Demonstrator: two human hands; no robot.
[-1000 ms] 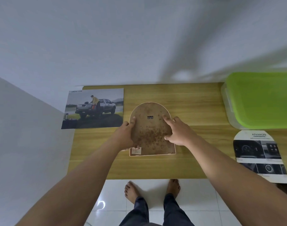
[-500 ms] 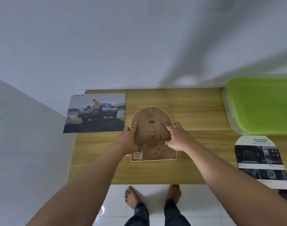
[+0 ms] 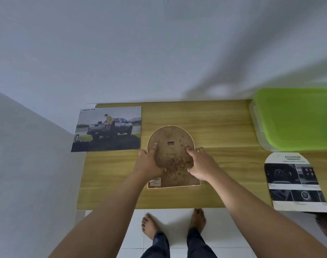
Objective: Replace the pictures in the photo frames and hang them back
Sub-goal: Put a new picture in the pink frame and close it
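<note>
An arch-shaped photo frame (image 3: 171, 146) lies face down on the wooden table (image 3: 214, 127), its stained brown backing board and small metal hanger showing. My left hand (image 3: 149, 162) grips its left edge with the thumb on the backing. My right hand (image 3: 200, 164) holds the right edge, fingers pressed on the board. A rectangular truck picture (image 3: 108, 129) lies at the table's back left. An arch-cut car-interior print (image 3: 293, 181) lies at the right front, overhanging the edge.
A clear plastic box with a green lid (image 3: 296, 118) stands at the table's back right. A white wall rises behind the table and another on the left. My bare feet (image 3: 174, 224) stand on white floor tiles below the front edge.
Both hands stay on the frame; the fingers shifted slightly on the backing. The view tilted so the table sits a little lower in the picture.
</note>
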